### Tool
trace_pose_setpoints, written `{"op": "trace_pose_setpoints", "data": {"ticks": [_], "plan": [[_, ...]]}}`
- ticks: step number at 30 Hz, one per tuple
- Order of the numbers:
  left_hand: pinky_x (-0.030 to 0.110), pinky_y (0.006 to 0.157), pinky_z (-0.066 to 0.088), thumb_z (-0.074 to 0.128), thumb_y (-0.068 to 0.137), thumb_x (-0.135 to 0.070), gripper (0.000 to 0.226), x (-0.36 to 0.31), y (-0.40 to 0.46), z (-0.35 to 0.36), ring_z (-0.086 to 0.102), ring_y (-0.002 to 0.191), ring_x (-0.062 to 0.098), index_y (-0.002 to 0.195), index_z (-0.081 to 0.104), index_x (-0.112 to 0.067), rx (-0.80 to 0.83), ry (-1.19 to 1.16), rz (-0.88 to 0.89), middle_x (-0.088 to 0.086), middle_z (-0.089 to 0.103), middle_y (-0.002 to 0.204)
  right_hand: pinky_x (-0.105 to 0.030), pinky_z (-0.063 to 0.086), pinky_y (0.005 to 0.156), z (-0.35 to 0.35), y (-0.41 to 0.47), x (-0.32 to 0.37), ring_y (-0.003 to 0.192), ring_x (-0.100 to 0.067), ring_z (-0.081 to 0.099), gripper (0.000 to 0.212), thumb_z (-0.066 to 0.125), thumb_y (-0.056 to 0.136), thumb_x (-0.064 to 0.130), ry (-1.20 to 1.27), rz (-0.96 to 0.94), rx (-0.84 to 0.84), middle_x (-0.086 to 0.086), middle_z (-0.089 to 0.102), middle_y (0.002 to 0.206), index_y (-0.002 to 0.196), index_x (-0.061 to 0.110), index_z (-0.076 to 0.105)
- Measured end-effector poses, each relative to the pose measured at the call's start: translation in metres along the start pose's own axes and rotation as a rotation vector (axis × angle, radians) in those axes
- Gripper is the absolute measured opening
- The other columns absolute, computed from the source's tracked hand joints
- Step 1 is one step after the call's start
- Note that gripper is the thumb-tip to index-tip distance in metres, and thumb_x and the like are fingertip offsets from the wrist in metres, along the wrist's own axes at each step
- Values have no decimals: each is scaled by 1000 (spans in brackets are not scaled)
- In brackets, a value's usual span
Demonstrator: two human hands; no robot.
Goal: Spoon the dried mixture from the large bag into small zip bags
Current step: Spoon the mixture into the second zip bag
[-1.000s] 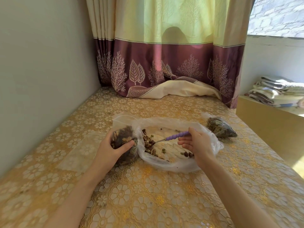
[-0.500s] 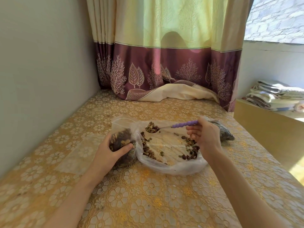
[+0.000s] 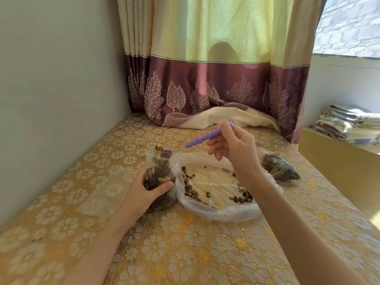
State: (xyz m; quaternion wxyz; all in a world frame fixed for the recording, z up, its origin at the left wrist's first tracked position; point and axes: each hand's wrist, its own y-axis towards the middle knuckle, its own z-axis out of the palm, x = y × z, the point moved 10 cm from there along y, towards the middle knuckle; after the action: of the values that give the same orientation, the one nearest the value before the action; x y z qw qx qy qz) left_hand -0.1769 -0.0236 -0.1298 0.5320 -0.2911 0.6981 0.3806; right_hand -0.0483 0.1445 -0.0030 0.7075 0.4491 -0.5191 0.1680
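Our left hand [image 3: 141, 194] grips the small clear zip bag [image 3: 159, 177], part-filled, just left of the large crumpled clear plastic bag [image 3: 218, 210] on the gold floral worktop [image 3: 185, 254]. Right hand [image 3: 230, 145] fingers pinch the purple-handled spoon [image 3: 202, 138], its loaded bowl at the zip bag's mouth. We should tip slowly and hold the mouth open. A filled bag [image 3: 278, 167] lies right of the large one.
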Motion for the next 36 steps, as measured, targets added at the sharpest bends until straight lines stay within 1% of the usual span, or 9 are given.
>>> {"op": "trace_pose_setpoints", "data": {"ticks": [3, 7, 9, 12, 16, 21, 24, 28, 36], "plan": [[15, 72, 48, 76, 53, -49, 59, 0, 0, 1, 61, 90, -7, 108, 55, -44, 7, -21, -4, -15, 65, 106, -18, 45, 45, 16, -6, 9, 53, -10, 58, 32, 35, 103, 11, -60, -113, 115, 5, 71, 66, 82, 4, 57], [12, 66, 49, 75, 47, -54, 64, -1, 0, 0, 62, 88, -6, 107, 57, -41, -2, -41, -1, -14, 67, 102, -19, 46, 47, 14, -7, 16, 55, -11, 58, 31, 34, 103, 9, -48, -182, 123, 6, 72, 69, 83, 7, 57], [18, 73, 50, 76, 49, -54, 67, 1, 1, 1, 63, 94, -1, 111, 56, -41, 1, -46, -10, -14, 66, 105, -21, 45, 47, 5, -5, 15, 55, -14, 58, 31, 35, 103, 10, -28, -178, 76, 1, 71, 70, 83, 8, 59], [16, 72, 48, 76, 50, -54, 61, 4, 0, -1, 61, 93, -6, 106, 54, -49, -8, -47, -26, -18, 64, 106, -22, 43, 46, -17, -2, 7, 52, -16, 58, 30, 38, 103, 15, 15, -121, -63, -9, 66, 70, 84, 4, 60], [19, 74, 48, 77, 52, -53, 67, 8, 1, -4, 60, 97, -2, 115, 55, -42, -25, -55, -36, -18, 64, 106, -21, 42, 43, -47, -4, -4, 49, -13, 54, 37, 38, 103, 19, 16, -91, -224, 0, 66, 61, 78, 2, 60], [13, 63, 50, 77, 54, -49, 52, 0, 0, -7, 61, 85, -9, 101, 57, -45, -58, -59, 4, -23, 67, 95, -20, 41, 40, -76, -12, -17, 45, -11, 54, 38, 40, 102, 22, -94, -61, -330, 1, 63, 56, 74, 7, 60], [8, 60, 49, 77, 54, -45, 53, -4, 0, -10, 61, 84, -10, 103, 56, -43, -82, -68, 30, -26, 66, 94, -17, 39, 39, -86, -18, -30, 42, -10, 53, 38, 42, 102, 23, -219, -22, -316, 1, 60, 54, 71, 9, 60], [12, 63, 48, 77, 55, -44, 53, -3, 0, -12, 61, 83, -10, 103, 55, -42, -93, -54, 17, -21, 67, 95, -15, 38, 41, -92, -26, -44, 41, -9, 51, 38, 41, 101, 24, -351, 13, -271, 2, 58, 55, 71, 10, 59], [18, 69, 46, 77, 53, -44, 51, -3, 1, -9, 62, 81, -10, 99, 55, -43, -76, -36, 14, -21, 67, 92, -17, 38, 37, -93, -35, -68, 39, -11, 53, 38, 42, 101, 23, -336, 135, -220, 0, 60, 51, 72, 5, 60]]}}
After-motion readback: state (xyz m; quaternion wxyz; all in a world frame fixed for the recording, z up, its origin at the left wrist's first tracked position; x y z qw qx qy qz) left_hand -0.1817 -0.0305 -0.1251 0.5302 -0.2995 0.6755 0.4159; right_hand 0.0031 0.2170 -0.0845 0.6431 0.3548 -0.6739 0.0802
